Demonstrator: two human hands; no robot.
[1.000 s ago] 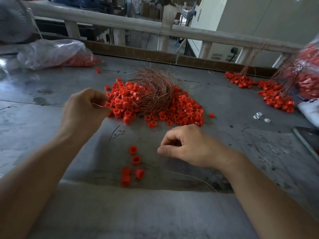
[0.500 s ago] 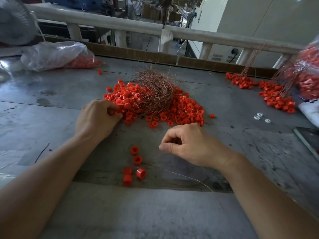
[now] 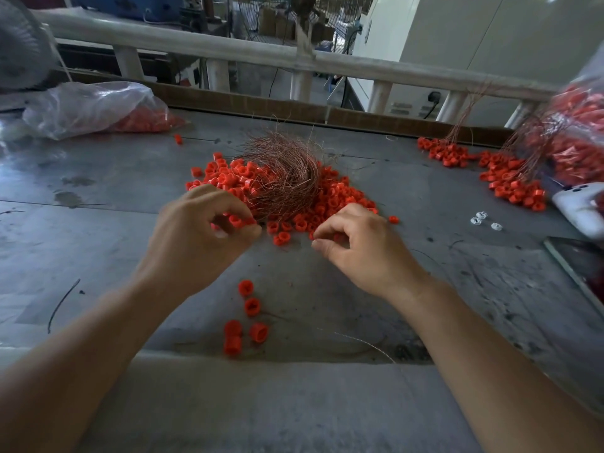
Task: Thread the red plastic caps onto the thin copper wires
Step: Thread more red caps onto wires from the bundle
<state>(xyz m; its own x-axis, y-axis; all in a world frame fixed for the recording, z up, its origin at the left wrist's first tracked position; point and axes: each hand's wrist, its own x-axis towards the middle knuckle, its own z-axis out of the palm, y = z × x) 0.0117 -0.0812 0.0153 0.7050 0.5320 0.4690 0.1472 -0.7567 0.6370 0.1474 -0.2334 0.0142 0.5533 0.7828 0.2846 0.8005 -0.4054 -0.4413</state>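
Head view: a grey table [image 3: 98, 197] with a pile of red caps [image 3: 340, 199] at its middle and a tangle of copper wire [image 3: 284, 178] lying on top of the pile. The left hand [image 3: 196, 237] hovers at the near left edge of the pile, fingers curled, pinching a single cap [image 3: 234, 221] between thumb and fingertips. The right hand [image 3: 362, 246] is at the near right edge of the pile, fingers curled and thumb tip close to the forefinger tip; whether it pinches a wire is too fine to tell. Nearer the viewer, between the two forearms, five loose caps [image 3: 248, 305] lie on the table, and a wire strand [image 3: 362, 343] curves just right of them. At far left a clear plastic bag [image 3: 91, 106] holds more red caps; at far right, strung caps [image 3: 510, 181] lie in clusters with wires rising from them, beside a second bag [image 3: 578, 135], which is blurred. Three small white pieces [image 3: 480, 220] lie apart from the pile, to its right. A pale railing [image 3: 228, 50] runs behind the table
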